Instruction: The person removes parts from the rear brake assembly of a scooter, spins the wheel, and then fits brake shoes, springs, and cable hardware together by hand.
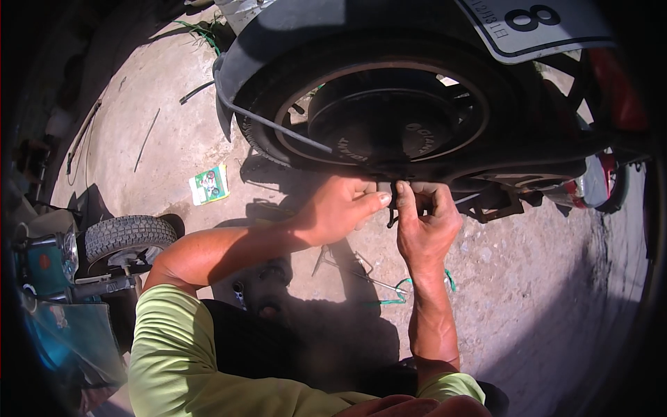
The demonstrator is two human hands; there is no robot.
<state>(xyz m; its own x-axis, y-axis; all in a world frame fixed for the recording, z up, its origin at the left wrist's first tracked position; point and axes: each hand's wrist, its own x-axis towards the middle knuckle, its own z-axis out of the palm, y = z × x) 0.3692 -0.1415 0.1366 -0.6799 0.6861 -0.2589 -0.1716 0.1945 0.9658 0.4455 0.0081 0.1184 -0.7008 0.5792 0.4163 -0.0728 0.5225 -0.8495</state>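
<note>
**Black rubber under both hands at the rear wheel**

Black rubber fills the space just above the hands: the tyre (pixel 258 118) of a motorcycle rear wheel (pixel 389 118) raised over a concrete floor (pixel 528 278). The left hand (pixel 340 208) is curled closed at the wheel's lower edge, thumb stretched toward the right hand (pixel 425 226), whose fingers pinch a small dark part (pixel 393 212) hanging between the two. The work appears to be fitting or freeing that piece at the underside; the next move likely calls for a steady two-handed pull or press. Well left of the left hand lies a small green-and-white rectangular packet (pixel 209 185). Above the right hand, a white plate with dark characters (pixel 535 24) tilts at the mudguard.
</note>
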